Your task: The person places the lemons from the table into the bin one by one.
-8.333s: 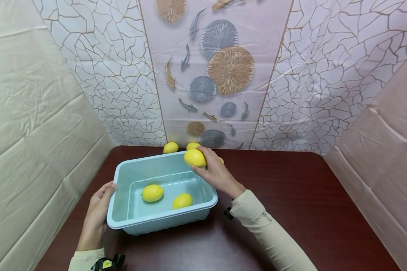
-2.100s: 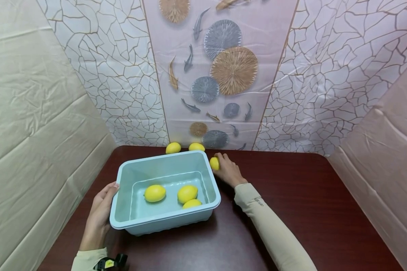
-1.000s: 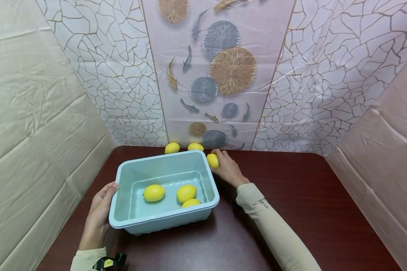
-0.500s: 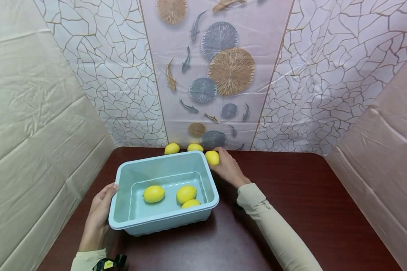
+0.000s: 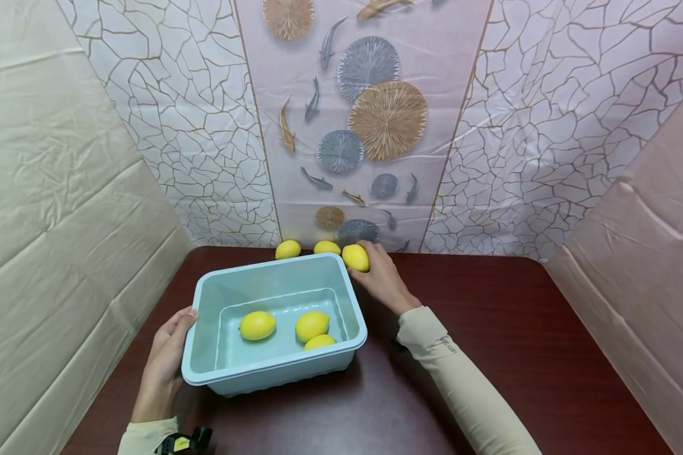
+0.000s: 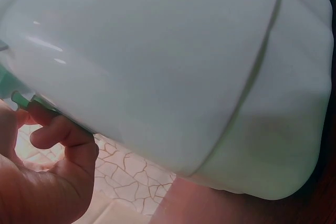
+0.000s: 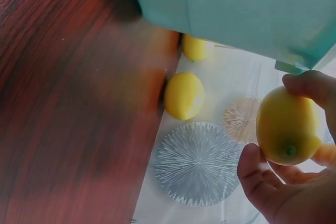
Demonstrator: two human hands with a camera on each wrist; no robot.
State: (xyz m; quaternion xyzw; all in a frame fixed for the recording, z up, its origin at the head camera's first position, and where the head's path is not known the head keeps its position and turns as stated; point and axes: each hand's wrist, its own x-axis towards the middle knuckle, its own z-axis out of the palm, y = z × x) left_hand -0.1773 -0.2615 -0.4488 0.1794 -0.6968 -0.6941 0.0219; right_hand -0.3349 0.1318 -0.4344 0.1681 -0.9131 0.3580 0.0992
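Yellow lemon [image 5: 356, 258] sits between the curled thumb and fingers of the right hand [image 5: 382, 277], by the 2 o'clock corner of a blue tub [image 5: 284, 376]. Left hand [image 5: 167, 344] grips the tub's rim [image 5: 188, 347] at 9 o'clock. 3 lemons [image 5: 257, 325] lie inside; 2 others [image 5: 288, 249] rest beyond, towards 12 and 1 o'clock.

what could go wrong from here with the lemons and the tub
The held lemon, beside the tub, might clip its rim. It could also slip, since the right hand pinches it near the fingertips. If the left hand jerks the rim, the loose lemons inside may roll.
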